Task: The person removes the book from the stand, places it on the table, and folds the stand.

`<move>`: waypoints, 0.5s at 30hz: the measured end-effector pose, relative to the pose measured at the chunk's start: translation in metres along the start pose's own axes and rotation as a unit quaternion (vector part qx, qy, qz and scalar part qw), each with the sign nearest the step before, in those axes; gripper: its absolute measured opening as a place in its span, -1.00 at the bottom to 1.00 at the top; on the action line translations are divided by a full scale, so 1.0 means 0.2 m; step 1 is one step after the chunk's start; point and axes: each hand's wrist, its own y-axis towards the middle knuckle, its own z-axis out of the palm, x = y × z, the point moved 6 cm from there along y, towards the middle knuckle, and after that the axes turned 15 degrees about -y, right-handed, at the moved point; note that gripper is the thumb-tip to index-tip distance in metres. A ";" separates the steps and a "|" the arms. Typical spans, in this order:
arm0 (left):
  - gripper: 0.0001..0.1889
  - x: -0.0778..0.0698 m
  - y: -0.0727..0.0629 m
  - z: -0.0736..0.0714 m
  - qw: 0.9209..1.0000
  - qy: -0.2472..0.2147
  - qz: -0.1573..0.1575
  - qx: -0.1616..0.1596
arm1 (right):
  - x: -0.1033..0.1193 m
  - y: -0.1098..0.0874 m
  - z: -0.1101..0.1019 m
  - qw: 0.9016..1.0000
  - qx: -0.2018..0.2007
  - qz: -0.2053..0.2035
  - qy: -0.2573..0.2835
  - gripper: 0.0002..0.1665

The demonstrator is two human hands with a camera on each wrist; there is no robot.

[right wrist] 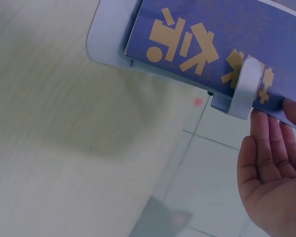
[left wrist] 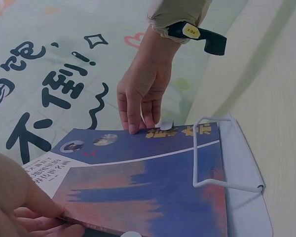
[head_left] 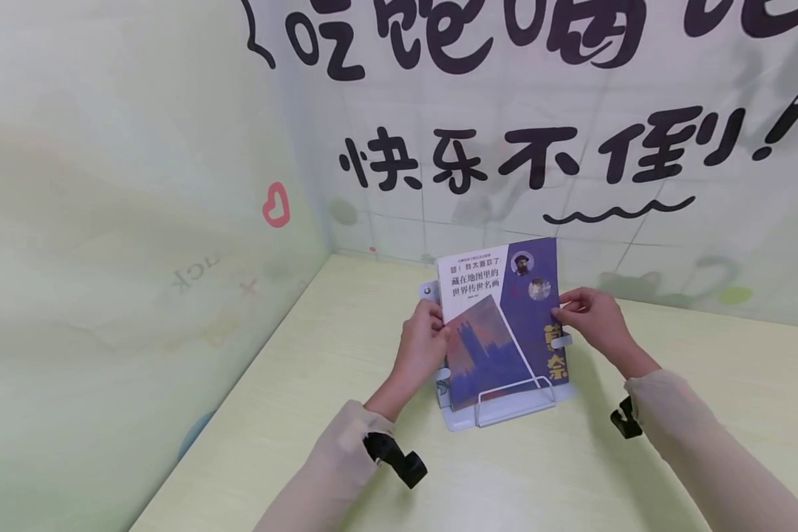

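Note:
A book (head_left: 528, 318) with a blue-and-white cover and a painting of a tower leans upright on a white book stand (head_left: 462, 420). The stand's wire holder (head_left: 515, 408) crosses the cover's lower part. At the left edge, my left hand (head_left: 422, 343) pinches the book between thumb and fingers, also seen close up in the left wrist view. My right hand (head_left: 595, 318) holds the opposite edge; in the right wrist view its thumb (right wrist: 293, 112) lies on the cover and the fingertips go under the edge. Just beside it, a pale side clip (right wrist: 246, 89) hooks over the cover.
The stand rests on a pale wood-grain table (head_left: 346, 318). Behind it rises a wall covering (head_left: 399, 236) with large black characters, and a pale green side wall (head_left: 126, 258) runs along the left. Black wrist straps (head_left: 394, 457) sit on both sleeves.

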 end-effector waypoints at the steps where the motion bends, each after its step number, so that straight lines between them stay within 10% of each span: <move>1: -0.84 0.00 0.00 0.00 1.000 0.000 0.002 0.000 | 0.00 0.00 0.00 1.000 -0.001 0.000 0.002 -0.62; 15: -0.82 -0.04 0.02 0.01 0.998 -0.038 0.059 -0.001 | -0.01 0.01 -0.03 0.998 -0.012 0.002 0.064 -0.55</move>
